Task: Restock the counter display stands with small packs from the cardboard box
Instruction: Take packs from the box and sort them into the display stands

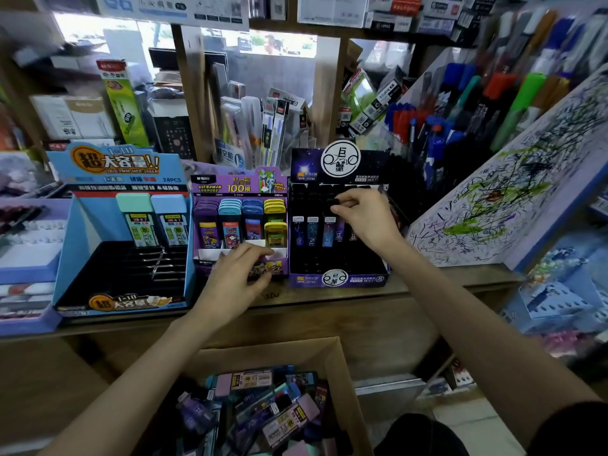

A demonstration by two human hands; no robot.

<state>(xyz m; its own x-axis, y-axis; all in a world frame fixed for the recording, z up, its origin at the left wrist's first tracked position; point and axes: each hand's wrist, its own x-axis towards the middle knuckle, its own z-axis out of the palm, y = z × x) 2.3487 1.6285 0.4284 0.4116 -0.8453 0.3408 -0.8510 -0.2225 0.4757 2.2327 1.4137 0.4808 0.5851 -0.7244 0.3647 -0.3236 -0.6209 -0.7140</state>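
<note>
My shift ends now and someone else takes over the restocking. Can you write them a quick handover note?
Right hand pinches a dark pack by its top, in the black stand.
Left hand rests on the purple stand front; I cannot tell if it holds anything.
Done: purple stand mostly filled; black stand has packs at the back.
Left: black stand's front rows, and the blue stand, which holds only two packs. The cardboard box holds many more.

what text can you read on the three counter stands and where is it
"超大容量!!" - blue stand header
"24PCS" - blue stand header
"ULTRAMAN HEROES" - purple stand header
"100根" - purple stand header
"SUPER POWER" - purple stand header
"巨蟹" - round sign on black stand
pack labels and shelf signs above: too blurred to read
</note>
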